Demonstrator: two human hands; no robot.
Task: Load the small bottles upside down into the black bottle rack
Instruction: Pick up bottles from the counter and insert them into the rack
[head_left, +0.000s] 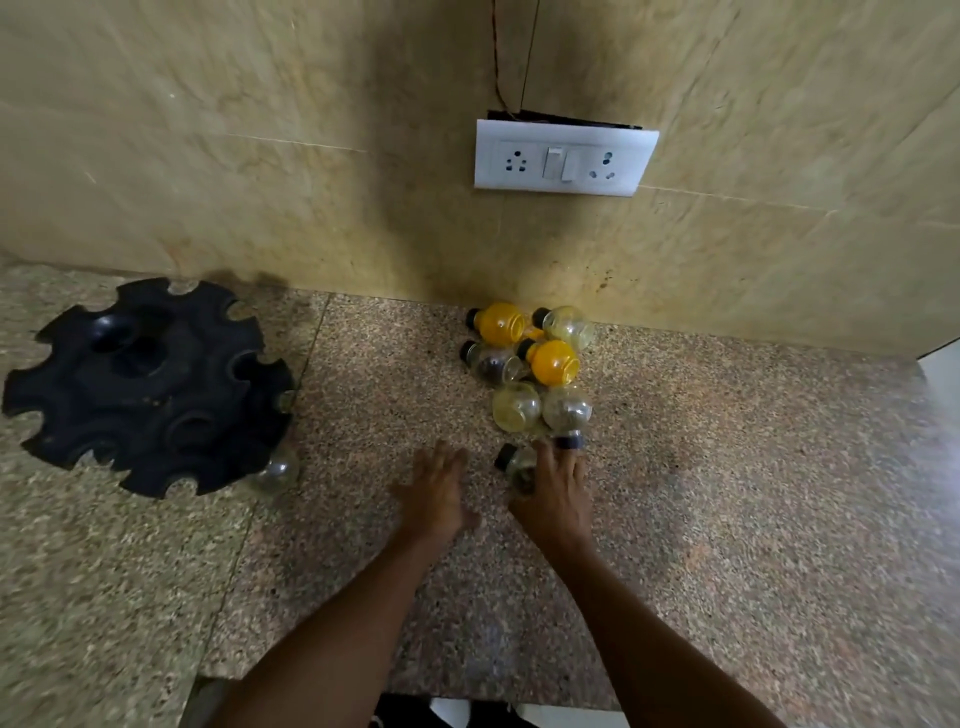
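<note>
Speckled granite forms the desk (727, 493), with the black bottle rack (150, 384) far to the left by the wall and one clear bottle (275, 470) tucked under its near right edge. A cluster of small bottles (530, 369), two orange and the others clear, lies on its sides near the wall below a white switch plate (563, 158). The right hand (556, 493) lies over a black-capped clear bottle (514, 465) at the cluster's near end, its fingers (545, 457) curled on it. The left hand (436, 488) rests flat just beside, fingers straight, holding nothing, well apart from the rack.
</note>
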